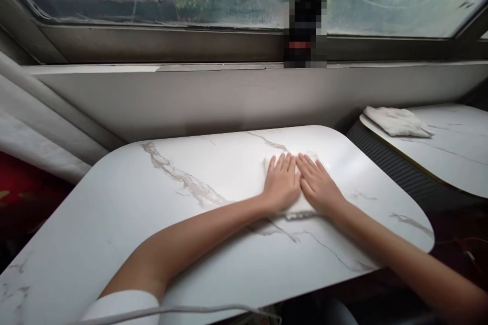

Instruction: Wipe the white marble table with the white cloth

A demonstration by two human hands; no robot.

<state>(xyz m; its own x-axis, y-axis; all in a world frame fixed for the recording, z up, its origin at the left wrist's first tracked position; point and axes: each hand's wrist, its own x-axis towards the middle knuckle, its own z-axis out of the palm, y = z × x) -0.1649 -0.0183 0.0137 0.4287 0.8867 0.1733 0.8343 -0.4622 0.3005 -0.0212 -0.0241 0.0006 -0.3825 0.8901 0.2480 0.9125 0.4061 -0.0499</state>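
A white cloth (301,206) lies flat on the white marble-patterned table (125,203), right of its middle. My left hand (282,183) rests on the cloth's left part, palm down with fingers stretched out. Beside it, my right hand (319,183) presses flat on the cloth, its fingers pointing up and to the left. The two hands touch or nearly touch at the thumbs. Much of the cloth is hidden beneath them; its near edge and upper left corner show.
A second marble-patterned table (465,147) stands at the right with a folded white cloth (398,122) on it. Windows and a sill (229,66) run behind. A white curtain (34,122) hangs at the left. A grey cable (190,309) crosses the near edge.
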